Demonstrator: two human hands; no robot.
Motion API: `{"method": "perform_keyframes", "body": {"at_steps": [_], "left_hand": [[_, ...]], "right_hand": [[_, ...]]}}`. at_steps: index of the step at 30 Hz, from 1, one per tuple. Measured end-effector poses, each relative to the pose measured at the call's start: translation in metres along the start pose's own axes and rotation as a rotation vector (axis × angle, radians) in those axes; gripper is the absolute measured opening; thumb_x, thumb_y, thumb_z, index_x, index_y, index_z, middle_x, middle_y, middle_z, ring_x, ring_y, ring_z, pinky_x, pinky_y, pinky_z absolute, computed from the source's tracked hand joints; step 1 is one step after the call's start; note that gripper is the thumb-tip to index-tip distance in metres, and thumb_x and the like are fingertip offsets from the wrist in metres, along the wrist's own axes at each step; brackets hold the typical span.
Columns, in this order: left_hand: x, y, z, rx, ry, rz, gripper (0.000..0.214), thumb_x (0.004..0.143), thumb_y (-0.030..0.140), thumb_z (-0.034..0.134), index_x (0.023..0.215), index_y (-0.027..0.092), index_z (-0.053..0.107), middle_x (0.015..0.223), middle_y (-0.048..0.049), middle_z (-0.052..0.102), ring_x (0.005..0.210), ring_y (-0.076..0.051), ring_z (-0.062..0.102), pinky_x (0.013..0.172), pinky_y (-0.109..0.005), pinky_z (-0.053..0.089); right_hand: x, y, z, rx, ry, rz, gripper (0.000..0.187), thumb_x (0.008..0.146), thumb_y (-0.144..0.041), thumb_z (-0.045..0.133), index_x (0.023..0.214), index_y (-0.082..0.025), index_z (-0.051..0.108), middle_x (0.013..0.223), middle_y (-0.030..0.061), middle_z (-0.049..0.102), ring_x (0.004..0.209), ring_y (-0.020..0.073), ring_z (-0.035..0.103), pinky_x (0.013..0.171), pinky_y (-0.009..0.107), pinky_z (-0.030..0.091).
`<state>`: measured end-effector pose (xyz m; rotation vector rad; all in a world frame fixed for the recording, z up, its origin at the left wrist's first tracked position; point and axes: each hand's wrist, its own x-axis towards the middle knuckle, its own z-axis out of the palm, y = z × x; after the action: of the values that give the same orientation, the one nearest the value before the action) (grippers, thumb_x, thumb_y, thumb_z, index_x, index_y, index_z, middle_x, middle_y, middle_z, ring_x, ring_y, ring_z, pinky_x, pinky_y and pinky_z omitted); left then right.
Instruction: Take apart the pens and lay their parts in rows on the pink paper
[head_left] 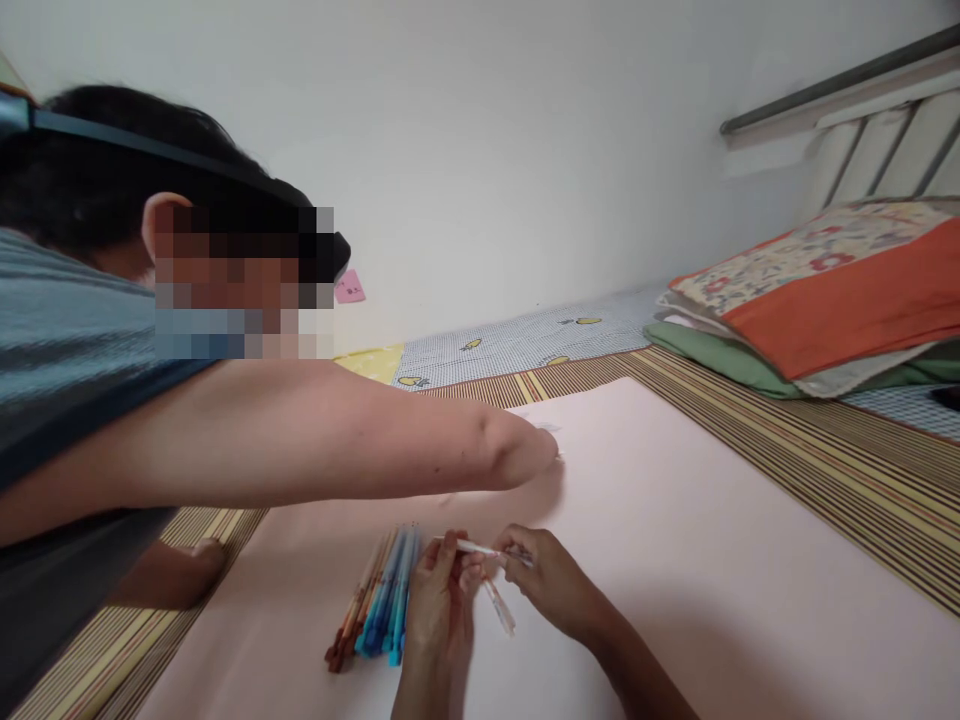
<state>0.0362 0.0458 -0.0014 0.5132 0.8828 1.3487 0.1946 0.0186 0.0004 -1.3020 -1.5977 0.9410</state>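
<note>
1. Lower centre of the frame: a white pen (476, 547) spans both hands. The left hand (439, 612) pinches one end and the right hand (555, 588) is closed on the other.
2. Coloured pens (379, 600) lie loose just left of the left hand (on the pink board (675, 560)).
3. A co-worker's arm (337, 440) stretches across above.

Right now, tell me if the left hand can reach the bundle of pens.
Probably yes: the left hand lies right beside the bundle of pens, nothing between them, though its grip holds a white pen.
</note>
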Motion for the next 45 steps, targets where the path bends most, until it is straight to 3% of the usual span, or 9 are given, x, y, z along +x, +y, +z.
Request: {"method": "perform_keyframes", "body": {"at_steps": [3, 8, 14, 20, 28, 36, 42, 45], "left_hand": [[0.0, -0.001, -0.004, 0.021, -0.064, -0.025, 0.027, 0.061, 0.017, 0.089, 0.081, 0.012, 0.072, 0.074, -0.0045, 0.074, 0.064, -0.013, 0.071, 0.061, -0.018, 0.058], [-0.001, -0.002, -0.004, 0.073, -0.093, -0.02, 0.033, 0.059, 0.021, 0.091, 0.084, 0.01, 0.073, 0.074, -0.0057, 0.074, 0.063, -0.013, 0.07, 0.059, -0.017, 0.057], [-0.005, -0.001, 0.0, 0.075, -0.118, -0.023, 0.029, 0.061, 0.026, 0.091, 0.072, 0.012, 0.068, 0.068, -0.0048, 0.073, 0.061, -0.014, 0.07, 0.057, -0.021, 0.057], [-0.003, -0.003, -0.003, 0.085, -0.092, -0.017, 0.032, 0.061, 0.03, 0.09, 0.069, 0.014, 0.063, 0.067, -0.0038, 0.072, 0.061, -0.016, 0.07, 0.053, -0.023, 0.056], [-0.008, 0.002, -0.008, 0.095, -0.079, -0.019, 0.033, 0.064, 0.03, 0.089, 0.074, 0.014, 0.061, 0.066, -0.0012, 0.071, 0.056, -0.013, 0.068, 0.053, -0.022, 0.057], [-0.008, -0.001, -0.007, 0.058, 0.004, -0.019, 0.03, 0.062, 0.022, 0.089, 0.07, 0.015, 0.061, 0.062, -0.002, 0.071, 0.054, -0.016, 0.071, 0.049, -0.02, 0.057], [-0.008, 0.006, -0.003, -0.065, 0.132, 0.054, 0.019, 0.075, 0.009, 0.076, 0.068, 0.015, 0.06, 0.061, -0.0031, 0.072, 0.052, -0.013, 0.069, 0.046, -0.015, 0.054], [-0.01, 0.011, -0.001, -0.113, 0.164, 0.022, 0.019, 0.081, 0.005, 0.069, 0.066, 0.014, 0.061, 0.061, -0.0048, 0.072, 0.053, -0.012, 0.069, 0.05, -0.014, 0.055]], "right_hand": [[0.001, 0.002, 0.001, -0.022, 0.017, 0.027, 0.015, 0.088, -0.025, 0.052, 0.085, -0.02, 0.065, 0.077, 0.0005, 0.068, 0.071, 0.0155, 0.058, 0.065, 0.023, 0.04], [0.001, -0.001, 0.002, -0.005, 0.042, 0.037, 0.014, 0.087, -0.027, 0.055, 0.09, -0.02, 0.067, 0.085, 0.0029, 0.071, 0.078, 0.0183, 0.062, 0.07, 0.026, 0.043], [0.0, -0.009, -0.001, -0.013, 0.025, 0.031, 0.014, 0.087, -0.026, 0.055, 0.087, -0.02, 0.068, 0.081, 0.0028, 0.072, 0.076, 0.0188, 0.063, 0.068, 0.026, 0.043], [-0.004, -0.018, -0.008, -0.034, -0.016, -0.001, 0.026, 0.088, -0.019, 0.047, 0.1, -0.022, 0.069, 0.084, 0.0017, 0.073, 0.075, 0.0178, 0.065, 0.068, 0.026, 0.042], [-0.009, -0.03, -0.004, 0.029, -0.055, -0.027, 0.011, 0.087, -0.022, 0.054, 0.086, -0.023, 0.065, 0.083, 0.0001, 0.073, 0.077, 0.017, 0.065, 0.067, 0.023, 0.041], [-0.011, -0.025, -0.005, -0.26, 0.047, -0.071, 0.009, 0.08, -0.014, 0.051, 0.077, -0.023, 0.053, 0.074, -0.0023, 0.063, 0.068, 0.0144, 0.055, 0.062, 0.023, 0.033], [-0.009, -0.017, -0.016, -0.249, 0.035, -0.064, 0.011, 0.08, -0.014, 0.049, 0.076, -0.023, 0.052, 0.068, -0.0034, 0.056, 0.063, 0.0137, 0.049, 0.058, 0.023, 0.03], [-0.01, -0.02, -0.02, -0.198, 0.028, -0.047, 0.01, 0.08, -0.015, 0.05, 0.074, -0.023, 0.053, 0.066, -0.004, 0.055, 0.061, 0.0134, 0.048, 0.057, 0.023, 0.03]]}}
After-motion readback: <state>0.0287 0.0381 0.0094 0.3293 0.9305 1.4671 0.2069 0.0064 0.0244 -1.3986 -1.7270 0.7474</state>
